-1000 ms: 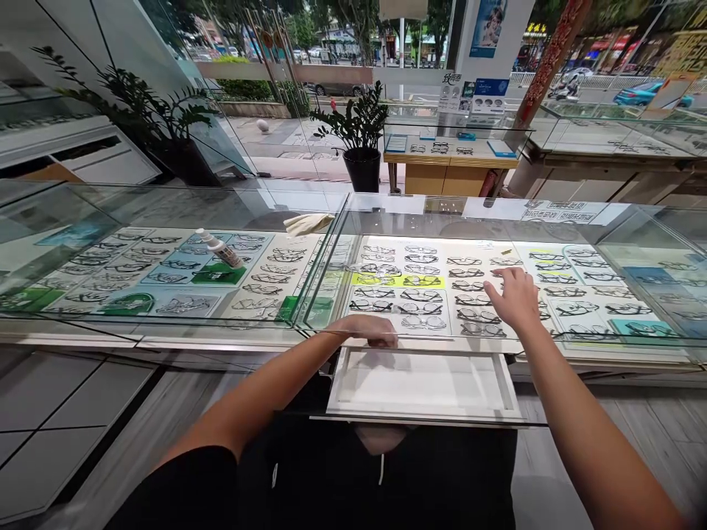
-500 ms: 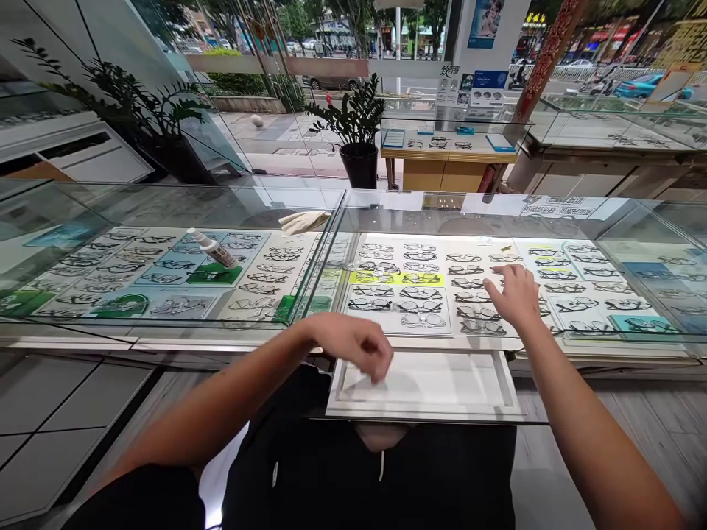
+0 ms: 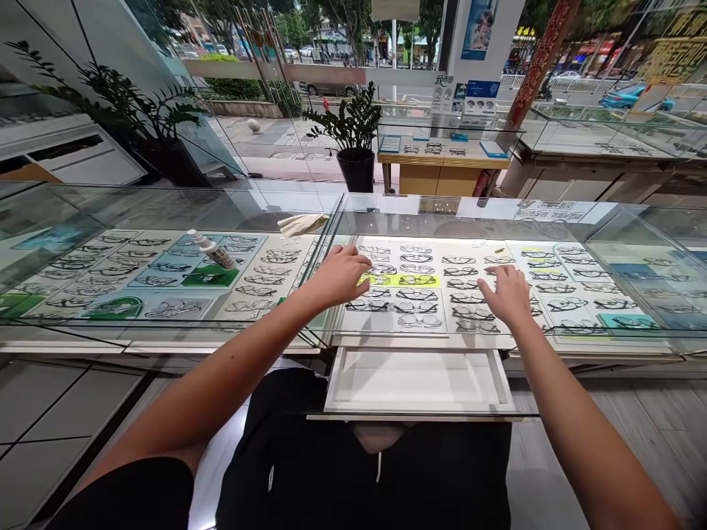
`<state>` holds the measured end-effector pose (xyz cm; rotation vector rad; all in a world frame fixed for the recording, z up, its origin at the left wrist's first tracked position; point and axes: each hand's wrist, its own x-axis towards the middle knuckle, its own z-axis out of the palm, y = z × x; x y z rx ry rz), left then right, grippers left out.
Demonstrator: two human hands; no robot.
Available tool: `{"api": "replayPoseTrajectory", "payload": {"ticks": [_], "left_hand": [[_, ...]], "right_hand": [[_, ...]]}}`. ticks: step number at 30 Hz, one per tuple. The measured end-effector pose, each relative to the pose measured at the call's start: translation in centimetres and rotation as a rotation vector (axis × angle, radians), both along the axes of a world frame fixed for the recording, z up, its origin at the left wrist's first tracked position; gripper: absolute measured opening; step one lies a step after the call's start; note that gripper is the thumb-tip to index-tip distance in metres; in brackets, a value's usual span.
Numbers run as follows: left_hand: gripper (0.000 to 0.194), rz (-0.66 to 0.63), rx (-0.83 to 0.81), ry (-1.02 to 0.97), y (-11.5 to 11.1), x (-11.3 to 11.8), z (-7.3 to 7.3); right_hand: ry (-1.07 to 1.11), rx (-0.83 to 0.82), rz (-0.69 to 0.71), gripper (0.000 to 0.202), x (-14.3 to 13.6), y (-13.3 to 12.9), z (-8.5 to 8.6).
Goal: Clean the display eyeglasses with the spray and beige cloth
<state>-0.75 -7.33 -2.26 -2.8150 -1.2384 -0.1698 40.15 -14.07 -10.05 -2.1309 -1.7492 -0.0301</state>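
Note:
My left hand (image 3: 343, 276) is over the glass display case (image 3: 387, 340), beside the seam between two glass sections, fingers apart and holding nothing. To its right, my right hand (image 3: 507, 291) is spread above the glass, also with nothing in it. Rows of eyeglasses (image 3: 417, 295) lie on white panels beneath the glass, several of them between my two hands. Whether my fingertips touch the glass is too hard to tell. In front of my body a shallow white drawer (image 3: 420, 379) stands pulled out, with nothing seen in it.
A white spray bottle (image 3: 213, 249) lies on the left glass, and a pale cloth (image 3: 302, 224) rests near the seam. Behind the case stand a potted plant (image 3: 356, 169) and a wooden display table (image 3: 442, 179). More glass cases stand at the right.
My left hand has moved up and forward from over the drawer to over the glass, and its fingers have opened. My right hand has hardly moved; the view has shifted slightly.

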Motion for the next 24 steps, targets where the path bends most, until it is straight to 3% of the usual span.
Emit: {"api": "replayPoseTrajectory", "payload": {"ticks": [6,9,14,18,21,24], "left_hand": [[0.043,0.010,-0.020,0.010,0.3,0.1,-0.2],[0.044,0.024,-0.030,0.002,-0.5,0.1,0.7],[0.045,-0.010,-0.104,-0.050,-5.0,-0.9,4.6],[0.038,-0.125,-0.369,-0.078,-9.9,-1.9,6.8],[0.031,-0.207,-0.591,-0.080,-12.5,-2.4,5.8],[0.027,-0.240,-0.690,-0.038,-13.5,-2.4,2.5]], "right_hand": [[0.014,0.018,0.002,0.050,0.0,0.0,-0.1],[0.016,0.027,0.003,0.049,0.0,0.0,-0.2],[0.009,0.016,0.002,0.050,0.2,0.0,-0.3],[0.003,0.006,-0.001,0.051,0.2,0.0,-0.1],[0.008,0.009,-0.005,0.052,0.2,0.0,0.0],[0.010,0.007,-0.006,0.052,0.2,0.0,0.0]]}}
